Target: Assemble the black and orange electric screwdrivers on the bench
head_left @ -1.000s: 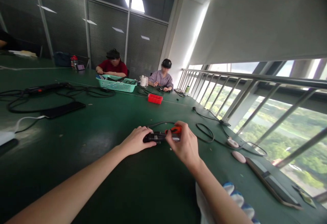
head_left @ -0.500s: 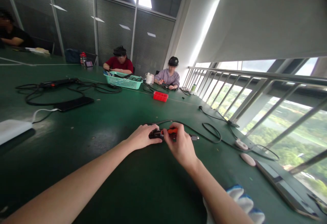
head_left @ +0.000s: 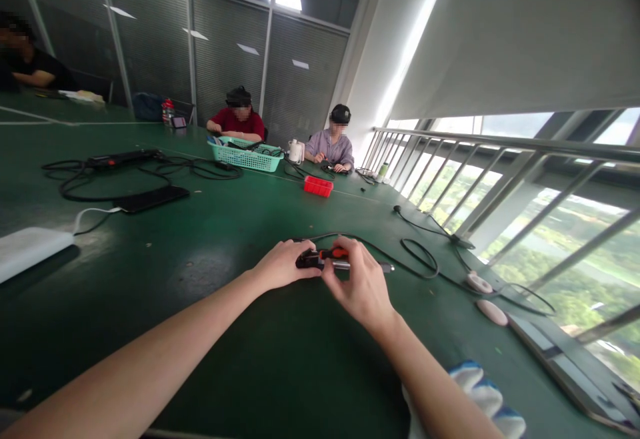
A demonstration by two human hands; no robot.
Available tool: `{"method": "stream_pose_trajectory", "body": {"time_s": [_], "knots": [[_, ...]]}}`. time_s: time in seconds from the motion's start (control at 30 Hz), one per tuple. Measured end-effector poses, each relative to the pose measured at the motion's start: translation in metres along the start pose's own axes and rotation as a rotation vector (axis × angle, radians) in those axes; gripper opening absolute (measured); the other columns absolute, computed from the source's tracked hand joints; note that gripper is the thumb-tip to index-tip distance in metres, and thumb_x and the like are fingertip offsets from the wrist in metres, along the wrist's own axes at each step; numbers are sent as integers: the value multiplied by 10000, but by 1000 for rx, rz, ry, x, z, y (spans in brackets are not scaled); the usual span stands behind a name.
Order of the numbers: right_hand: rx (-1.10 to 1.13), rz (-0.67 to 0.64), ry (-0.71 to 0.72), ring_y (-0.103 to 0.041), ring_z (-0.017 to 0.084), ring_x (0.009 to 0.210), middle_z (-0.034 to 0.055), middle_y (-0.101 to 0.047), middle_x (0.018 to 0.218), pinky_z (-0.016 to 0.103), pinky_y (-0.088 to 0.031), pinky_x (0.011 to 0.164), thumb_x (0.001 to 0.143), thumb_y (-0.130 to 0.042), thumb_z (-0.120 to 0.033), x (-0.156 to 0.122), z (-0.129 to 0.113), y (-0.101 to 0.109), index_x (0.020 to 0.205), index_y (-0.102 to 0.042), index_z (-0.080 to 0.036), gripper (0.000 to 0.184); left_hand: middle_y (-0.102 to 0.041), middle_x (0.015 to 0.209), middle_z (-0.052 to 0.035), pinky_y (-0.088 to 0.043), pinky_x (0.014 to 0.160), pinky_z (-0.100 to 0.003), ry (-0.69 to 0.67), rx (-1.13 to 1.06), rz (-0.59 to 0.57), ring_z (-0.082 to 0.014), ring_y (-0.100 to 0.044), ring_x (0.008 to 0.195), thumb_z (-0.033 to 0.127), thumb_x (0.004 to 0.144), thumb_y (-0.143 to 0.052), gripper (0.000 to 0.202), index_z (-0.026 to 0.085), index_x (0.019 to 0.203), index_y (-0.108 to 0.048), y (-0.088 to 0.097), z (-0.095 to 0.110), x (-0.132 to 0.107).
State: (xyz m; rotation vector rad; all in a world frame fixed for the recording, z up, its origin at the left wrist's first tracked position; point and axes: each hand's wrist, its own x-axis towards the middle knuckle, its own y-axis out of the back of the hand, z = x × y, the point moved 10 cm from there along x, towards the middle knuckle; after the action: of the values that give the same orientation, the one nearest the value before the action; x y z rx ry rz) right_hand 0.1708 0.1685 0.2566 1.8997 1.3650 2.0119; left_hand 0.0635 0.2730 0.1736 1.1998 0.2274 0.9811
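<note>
The left hand (head_left: 284,264) holds the black tool (head_left: 307,259) and the right hand (head_left: 363,287) pinches the orange handle (head_left: 341,252), so both should grip gently but firmly.

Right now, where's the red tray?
Head view, centre: the red tray sits on the table, beyond the left hand and right hand, right of the turquoise basket.

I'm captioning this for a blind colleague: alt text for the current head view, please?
A person's left hand holds a black item at a green table while the right hand grips an orange-and-black piece beside it. Behind are a red tray, a turquoise basket and seated people; a railing lines the right side.
</note>
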Motion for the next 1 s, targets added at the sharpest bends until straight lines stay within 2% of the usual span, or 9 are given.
{"method": "stream_pose_trajectory", "body": {"time_s": [0.07,0.17,0.3,0.53,1.0], "knots": [[13,5,-42,-661,183,778,56,-670,933,299,-530,699,950,-551,-314,1,7,3,1154,-503,-203,237,-694,988,-28,-458,764,-324,16,-2,0,-281,-645,934,669,852,-628,483,313,1177,-604,0,-2,0],[-22,102,-105,-638,163,684,27,-656,841,278,-507,636,939,-556,-320,-1,22,19,1080,-513,-214,182,-680,990,-59,-469,764,-335,43,-4,5,-287,-643,925,687,830,-638,503,283,1129,-637,0,-6,0],[-125,176,-76,-595,161,643,6,-626,764,287,-485,637,891,-581,-301,-2,29,36,994,-525,-219,143,-677,1018,-79,-477,761,-337,21,-20,-2,-285,-639,923,673,811,-661,498,256,1084,-660,-2,-7,1],[-181,74,-38,-603,165,686,20,-649,787,287,-472,661,917,-550,-277,2,25,24,1002,-546,-206,111,-675,1014,-84,-486,804,-354,10,-2,-2,-290,-639,945,643,812,-675,512,250,1140,-657,-3,-7,0],[-204,122,25,-589,159,663,20,-657,772,287,-461,661,929,-561,-273,2,20,33,979,-565,-208,82,-676,1024,-88,-482,788,-352,3,-3,-11,-296,-635,946,658,823,-655,515,251,1137,-656,-5,-8,1]]}}
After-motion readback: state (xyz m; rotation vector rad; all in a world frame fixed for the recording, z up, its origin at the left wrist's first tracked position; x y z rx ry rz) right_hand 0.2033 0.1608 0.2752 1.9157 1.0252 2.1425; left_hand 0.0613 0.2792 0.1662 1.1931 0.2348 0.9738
